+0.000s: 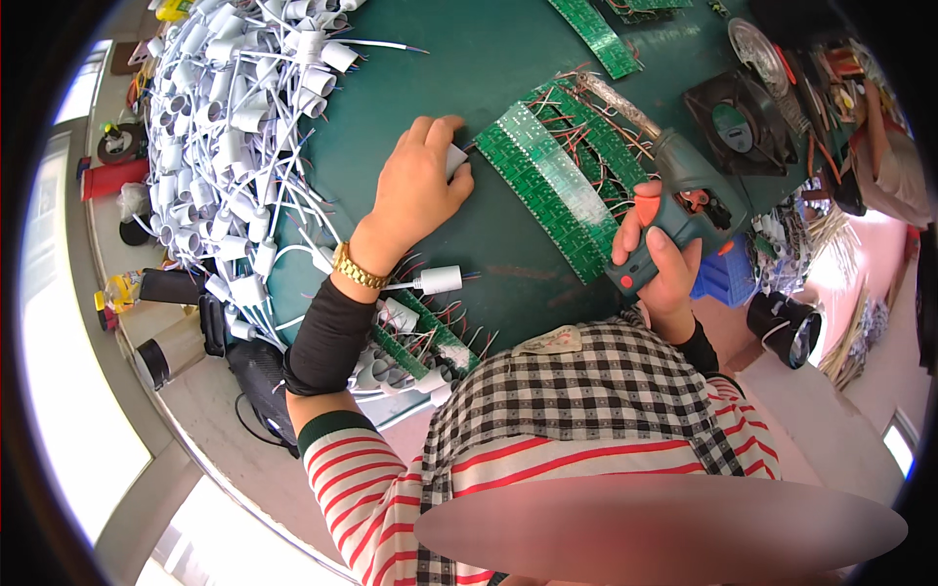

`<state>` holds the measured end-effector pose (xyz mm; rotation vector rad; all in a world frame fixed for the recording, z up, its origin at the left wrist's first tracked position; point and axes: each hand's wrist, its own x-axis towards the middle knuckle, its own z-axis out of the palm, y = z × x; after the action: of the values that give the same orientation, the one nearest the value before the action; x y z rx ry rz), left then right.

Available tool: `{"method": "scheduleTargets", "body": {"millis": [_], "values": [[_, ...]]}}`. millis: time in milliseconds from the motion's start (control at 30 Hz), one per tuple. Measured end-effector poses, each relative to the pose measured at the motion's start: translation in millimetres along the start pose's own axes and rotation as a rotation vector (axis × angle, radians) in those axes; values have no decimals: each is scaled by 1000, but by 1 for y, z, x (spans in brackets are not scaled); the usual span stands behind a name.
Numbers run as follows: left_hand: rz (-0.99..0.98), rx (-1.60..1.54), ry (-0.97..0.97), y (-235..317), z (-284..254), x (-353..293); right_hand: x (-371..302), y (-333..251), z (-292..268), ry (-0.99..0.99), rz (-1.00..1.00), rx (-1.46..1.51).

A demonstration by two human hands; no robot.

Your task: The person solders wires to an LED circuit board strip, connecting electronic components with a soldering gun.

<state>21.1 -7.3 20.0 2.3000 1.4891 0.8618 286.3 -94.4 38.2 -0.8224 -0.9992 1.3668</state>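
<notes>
My left hand (pixel 415 186), with a gold watch at the wrist, rests on the green tabletop (pixel 518 313). Its fingers curl around a small white cylindrical socket (pixel 455 160), mostly covered by the hand. My right hand (pixel 669 269) grips a dark green soldering gun (pixel 692 176) with a red trigger. The gun's metal barrel points up and left over green circuit board panels (pixel 537 190), which carry red and black wires. Another white socket with a cable (pixel 440 280) lies near my left forearm, beside more wired green boards (pixel 449 347) at the table's near edge.
A big heap of white sockets with cables (pixel 234 127) covers the left side. Further green boards (pixel 596 34) lie at the far side. At right are a black fan (pixel 741 122), a silvery round spool (pixel 757 54) and a blue bin (pixel 721 276). Another person's arm (pixel 876 137) shows beyond.
</notes>
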Motion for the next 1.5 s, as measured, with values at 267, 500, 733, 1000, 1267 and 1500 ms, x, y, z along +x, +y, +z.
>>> {"method": "scheduleTargets", "body": {"millis": [267, 500, 733, 1000, 1267, 1500], "values": [[-163, 341, -336, -7, -29, -9, -3, -3, -3, 19, -32, 17], [193, 574, -9, -12, -35, -1, -3, -4, -4, 4, -35, 49], [25, -119, -550, 29, -61, -50, -2, 0, -11, 38, -35, 60], [9, -332, -461, 24, -34, -58, -6, 0, -5, 2, 11, 64], [129, -345, -177, 3, 5, -20, -9, 3, -7, -14, 48, 81], [322, -107, -123, 4, 10, -20, -9, 3, -3, -6, 87, 51]]}}
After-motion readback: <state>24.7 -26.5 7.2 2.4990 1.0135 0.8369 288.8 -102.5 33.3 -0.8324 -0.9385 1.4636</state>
